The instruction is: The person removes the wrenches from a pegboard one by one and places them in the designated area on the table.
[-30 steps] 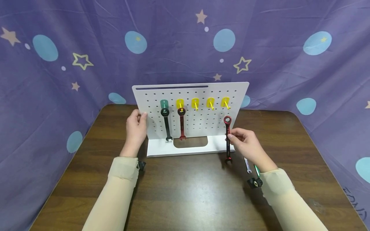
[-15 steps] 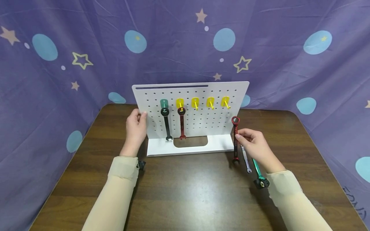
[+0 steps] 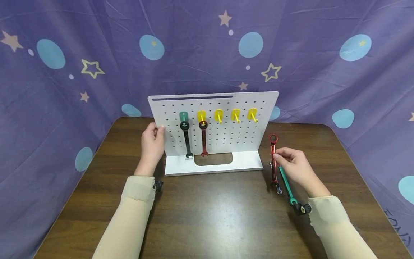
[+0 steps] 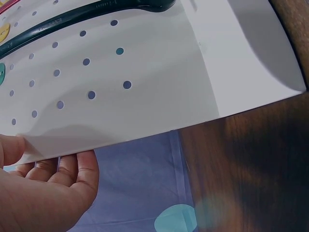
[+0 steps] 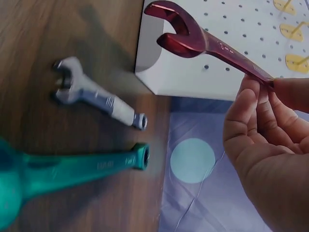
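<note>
My left hand grips the left edge of the white pegboard, thumb in front and fingers behind, as the left wrist view also shows. In my right hand a red combination wrench is pinched between thumb and fingers, ring end up, to the right of the board. Below it on the table lie a silver wrench, partly covered by the red one in the head view, and a green wrench. A black wrench and a dark red wrench hang on the board's two leftmost hooks.
Three yellow hooks on the board's right part carry nothing. The pegboard stands on a brown wooden table. Behind the table hangs a purple curtain with stars and blue dots.
My right hand has moved right with the red wrench, from in front of the board's right edge to above the silver wrench. My left hand has stayed on the board's edge.
</note>
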Demonstrator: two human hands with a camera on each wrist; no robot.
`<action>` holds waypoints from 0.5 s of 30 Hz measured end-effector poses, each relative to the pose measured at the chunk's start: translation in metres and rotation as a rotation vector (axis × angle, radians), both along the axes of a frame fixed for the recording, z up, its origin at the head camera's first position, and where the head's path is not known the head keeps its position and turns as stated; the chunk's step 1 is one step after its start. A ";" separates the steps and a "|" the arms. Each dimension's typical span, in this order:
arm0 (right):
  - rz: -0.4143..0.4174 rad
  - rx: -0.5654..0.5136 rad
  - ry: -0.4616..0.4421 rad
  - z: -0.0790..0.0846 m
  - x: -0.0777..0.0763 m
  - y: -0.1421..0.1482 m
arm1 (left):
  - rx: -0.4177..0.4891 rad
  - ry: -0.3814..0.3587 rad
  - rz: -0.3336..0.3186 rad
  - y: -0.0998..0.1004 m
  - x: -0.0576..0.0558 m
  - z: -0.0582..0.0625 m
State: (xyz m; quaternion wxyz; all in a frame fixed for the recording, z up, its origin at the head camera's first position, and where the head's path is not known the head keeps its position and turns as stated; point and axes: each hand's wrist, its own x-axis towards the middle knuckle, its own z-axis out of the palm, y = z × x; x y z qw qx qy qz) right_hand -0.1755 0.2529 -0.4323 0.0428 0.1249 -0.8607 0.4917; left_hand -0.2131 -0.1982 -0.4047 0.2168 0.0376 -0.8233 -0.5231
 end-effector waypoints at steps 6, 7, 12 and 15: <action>-0.003 -0.012 -0.040 0.000 0.005 0.010 | -0.001 0.004 0.003 0.000 0.000 0.000; -0.005 -0.015 -0.047 -0.001 0.006 0.011 | 0.001 0.007 0.003 0.000 0.000 0.000; -0.007 -0.014 -0.072 -0.002 0.007 0.019 | 0.000 0.018 0.001 0.000 -0.001 0.000; -0.010 -0.002 -0.089 -0.004 0.008 0.023 | 0.001 0.011 0.002 0.000 -0.001 0.000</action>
